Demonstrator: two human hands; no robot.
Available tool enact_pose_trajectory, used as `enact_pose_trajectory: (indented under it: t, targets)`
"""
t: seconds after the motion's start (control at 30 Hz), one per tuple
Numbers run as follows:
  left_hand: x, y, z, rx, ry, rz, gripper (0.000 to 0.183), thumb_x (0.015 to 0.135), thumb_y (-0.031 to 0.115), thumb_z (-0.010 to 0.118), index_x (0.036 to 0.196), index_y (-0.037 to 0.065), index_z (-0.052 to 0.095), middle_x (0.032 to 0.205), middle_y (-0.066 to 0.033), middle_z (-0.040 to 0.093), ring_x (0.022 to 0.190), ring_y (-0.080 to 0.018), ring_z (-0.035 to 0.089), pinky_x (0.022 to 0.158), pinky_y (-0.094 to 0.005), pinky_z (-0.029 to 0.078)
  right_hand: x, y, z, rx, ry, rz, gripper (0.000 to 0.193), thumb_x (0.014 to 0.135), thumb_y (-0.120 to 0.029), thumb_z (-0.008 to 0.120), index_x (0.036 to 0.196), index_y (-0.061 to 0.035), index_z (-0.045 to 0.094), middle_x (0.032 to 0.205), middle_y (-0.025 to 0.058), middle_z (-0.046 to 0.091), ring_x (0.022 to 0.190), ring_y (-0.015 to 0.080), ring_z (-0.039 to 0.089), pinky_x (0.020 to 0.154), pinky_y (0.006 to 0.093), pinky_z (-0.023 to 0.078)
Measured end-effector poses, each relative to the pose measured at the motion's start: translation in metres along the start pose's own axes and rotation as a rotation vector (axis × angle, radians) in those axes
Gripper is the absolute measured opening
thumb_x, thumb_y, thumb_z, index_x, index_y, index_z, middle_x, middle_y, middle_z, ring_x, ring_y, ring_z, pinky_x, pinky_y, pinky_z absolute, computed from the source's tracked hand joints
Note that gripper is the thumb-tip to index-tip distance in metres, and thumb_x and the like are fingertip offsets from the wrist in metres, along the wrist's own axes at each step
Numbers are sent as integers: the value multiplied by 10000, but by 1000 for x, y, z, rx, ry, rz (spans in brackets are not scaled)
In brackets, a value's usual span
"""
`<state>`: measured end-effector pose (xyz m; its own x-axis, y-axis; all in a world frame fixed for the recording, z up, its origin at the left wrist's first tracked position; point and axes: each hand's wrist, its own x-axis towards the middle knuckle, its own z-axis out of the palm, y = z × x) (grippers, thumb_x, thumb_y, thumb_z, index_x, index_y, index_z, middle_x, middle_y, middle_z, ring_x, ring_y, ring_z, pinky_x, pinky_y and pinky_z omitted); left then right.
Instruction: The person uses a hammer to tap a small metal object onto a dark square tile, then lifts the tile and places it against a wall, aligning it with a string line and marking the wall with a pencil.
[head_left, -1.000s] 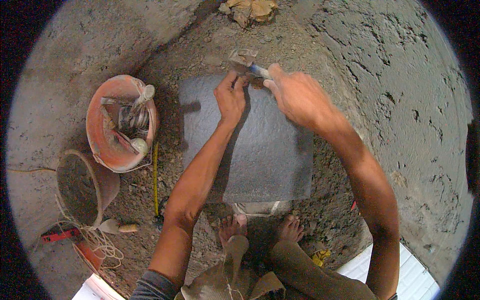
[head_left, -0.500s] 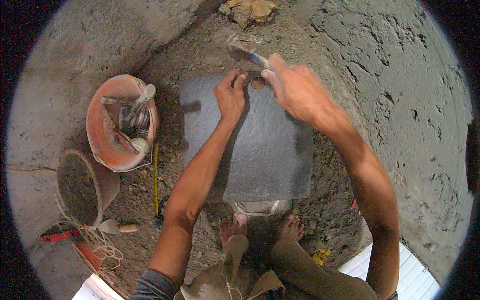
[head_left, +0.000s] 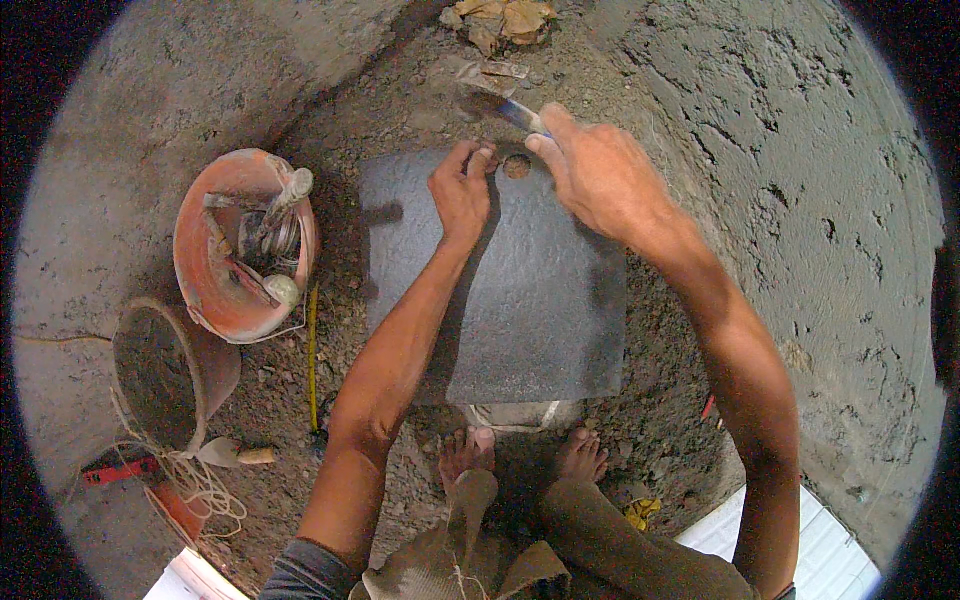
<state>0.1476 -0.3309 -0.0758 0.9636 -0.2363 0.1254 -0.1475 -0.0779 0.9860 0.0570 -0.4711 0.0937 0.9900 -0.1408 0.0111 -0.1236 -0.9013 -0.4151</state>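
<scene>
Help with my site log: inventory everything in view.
Slab: 1, dark grey, centre
Hammer: 1, bluish handle, right hand
Bucket holding tools: 1, orange, left
Pail: 1, grey, lower left
Tape: 1, yellow, left
Trowel: 1, grey, lower left
Cord: 1, pale, lower left
Pieces: 2, red, left and right
Crumpled thing: 1, tan, top
Scrap: 1, yellow, lower right
Bundle: 1, pale, slab's near edge
Panels: 2, white, lower corners
Wall: 1, grey, right
Left hand: 1, bare, slab's far edge
Right hand: 1, bare, on hammer
Feet: 2, bare, bottom centre
</scene>
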Motion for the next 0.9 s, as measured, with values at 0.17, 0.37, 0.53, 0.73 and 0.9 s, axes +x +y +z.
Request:
enact_pose_trajectory:
  t: [0.17, 0.37, 0.53, 0.73, 0.9]
  targets:
    - [-2, 4, 2, 53, 12, 16, 131, 924, 94, 620, 919, -11, 698, 789, -105, 713, 734, -173, 665, 697, -309, 507, -6, 12, 5, -6, 5, -22, 274, 1040, -305, 487, 1051, -32, 493, 778, 295, 632, 767, 516, 614, 679, 594, 462]
    - [-1, 3, -1, 57, -10, 35, 124, 917, 98, 628, 905, -10, 687, 787, -106, 705, 732, -173, 656, 696, -312, 501, -7, 0, 1, 1, -48, 26, 314, 1026, -309, 471, 1102, -15, 548, 885, 253, 692, 847, 485, 663, 771, 581, 518]
    - [-2, -7, -5, 224, -15, 121, 124, 914, 102, 630, 909, -10, 685, 792, -109, 706, 727, -173, 659, 691, -315, 502, -4, 10, 9, -36, -137, -18, 285, 1025, -302, 506, 1074, -22, 507, 809, 290, 645, 807, 511, 622, 703, 592, 468]
    - [2, 4, 1, -147, 60, -61, 136, 941, 85, 608, 900, -23, 679, 801, -98, 707, 735, -160, 661, 706, -295, 520, -12, 8, 6, 7, -12, 61, 279, 1024, -304, 505, 1069, -28, 515, 811, 300, 643, 809, 515, 621, 712, 602, 461]
    - [7, 5, 2, -137, 21, 10, 142, 951, 83, 600, 905, -25, 679, 800, -85, 703, 748, -154, 658, 712, -291, 520, -16, 14, 3, 46, -18, 95, 268, 1029, -305, 501, 1079, -43, 513, 810, 306, 637, 797, 523, 614, 708, 603, 454]
